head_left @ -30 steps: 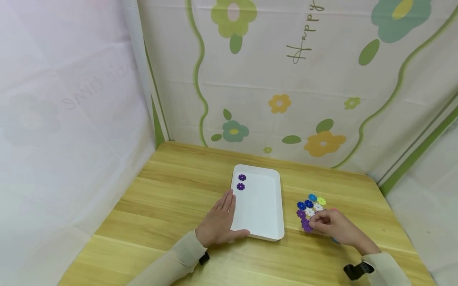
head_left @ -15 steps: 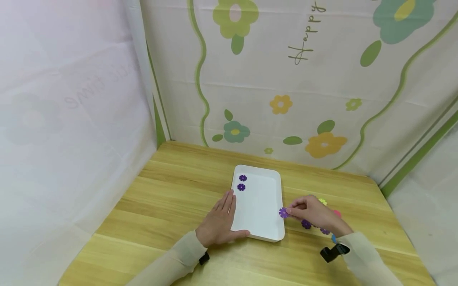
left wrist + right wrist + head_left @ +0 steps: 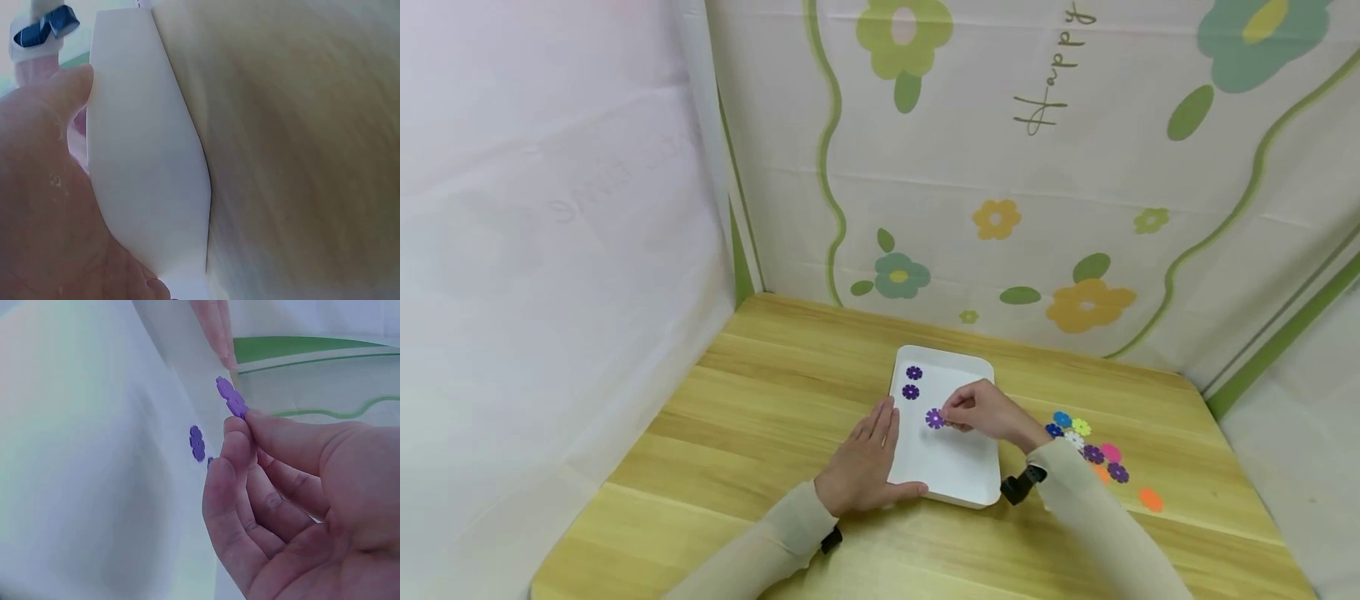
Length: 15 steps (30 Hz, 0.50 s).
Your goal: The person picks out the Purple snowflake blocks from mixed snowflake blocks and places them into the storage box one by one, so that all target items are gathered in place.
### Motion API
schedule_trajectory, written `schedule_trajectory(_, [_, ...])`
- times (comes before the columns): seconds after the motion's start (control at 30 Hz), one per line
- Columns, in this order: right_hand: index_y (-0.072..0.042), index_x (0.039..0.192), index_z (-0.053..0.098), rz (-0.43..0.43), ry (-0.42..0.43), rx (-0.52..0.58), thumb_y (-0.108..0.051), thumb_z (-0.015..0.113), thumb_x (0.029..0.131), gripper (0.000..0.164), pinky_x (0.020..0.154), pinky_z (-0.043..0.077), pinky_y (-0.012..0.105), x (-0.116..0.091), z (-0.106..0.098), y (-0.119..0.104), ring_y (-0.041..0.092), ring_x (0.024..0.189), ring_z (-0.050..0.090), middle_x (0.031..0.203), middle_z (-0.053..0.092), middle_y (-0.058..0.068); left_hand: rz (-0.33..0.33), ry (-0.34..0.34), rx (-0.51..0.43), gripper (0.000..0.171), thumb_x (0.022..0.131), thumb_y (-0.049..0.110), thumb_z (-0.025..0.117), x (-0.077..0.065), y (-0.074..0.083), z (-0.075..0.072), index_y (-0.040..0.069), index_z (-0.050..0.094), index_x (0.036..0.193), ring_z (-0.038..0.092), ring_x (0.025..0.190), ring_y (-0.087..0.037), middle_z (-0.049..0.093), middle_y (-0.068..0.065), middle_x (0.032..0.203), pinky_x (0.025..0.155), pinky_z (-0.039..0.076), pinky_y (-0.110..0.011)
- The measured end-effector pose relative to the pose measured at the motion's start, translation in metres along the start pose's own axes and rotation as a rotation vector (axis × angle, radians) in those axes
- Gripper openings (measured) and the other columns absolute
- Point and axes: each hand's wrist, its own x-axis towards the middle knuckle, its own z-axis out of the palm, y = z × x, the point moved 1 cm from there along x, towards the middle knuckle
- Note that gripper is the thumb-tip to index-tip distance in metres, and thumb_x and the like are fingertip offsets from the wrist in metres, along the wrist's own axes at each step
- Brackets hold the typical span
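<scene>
A shallow white tray (image 3: 955, 479) lies on the wooden table. My left hand (image 3: 863, 467) rests along its left side and near corner, fingers straight and thumb stretched over the front rim; the left wrist view shows it against the tray's outer wall (image 3: 147, 144). Between thumb and fingertips my right hand (image 3: 983, 408) pinches a light purple snowflake disc (image 3: 935, 418), held over the tray's middle. In the right wrist view that disc (image 3: 231, 398) is tilted on edge. Two dark purple snowflake discs, an upper one (image 3: 913, 372) and a lower one (image 3: 911, 392), lie in the tray's far left corner.
Right of the tray lies a loose pile of snowflake discs in several colours, among them blue (image 3: 1062, 419), yellow (image 3: 1081, 427), pink (image 3: 1111, 453) and purple (image 3: 1117, 472); the right sleeve hides part of it. An orange disc (image 3: 1151, 500) sits apart. A printed curtain (image 3: 940, 167) stands behind the table.
My right hand has picked the light purple disc from the pile and carried it left, over the tray. The left hand has stayed on the tray's edge.
</scene>
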Motion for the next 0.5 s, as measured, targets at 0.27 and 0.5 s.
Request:
schedule_trajectory(0.27, [-0.006,0.097,0.082,0.042,0.078,-0.013,-0.018,0.075,0.099,0.014,0.071,0.062,0.027,0.036,0.022,-0.012,0.012,0.075,0.069,0.087,0.080,0.004,-0.001,-0.010,0.015,0.119,0.094,0.084,0.046,0.003,0.000,0.001,-0.008,0.020,0.165,0.016,0.165,-0.037,0.013,-0.026,0.176,0.132,0.028,-0.047])
schedule_trajectory(0.5, [-0.005,0.091,0.083,0.076,0.103,-0.030,-0.016,0.078,0.096,0.014,0.064,0.058,0.023,0.049,0.034,-0.009,0.010,0.068,0.066,0.079,0.078,0.005,-0.010,-0.023,0.027,0.119,0.094,0.084,0.046,0.002,0.000,0.002,-0.008,0.020,0.165,0.016,0.165,-0.036,0.012,-0.026,0.176,0.133,0.028,-0.047])
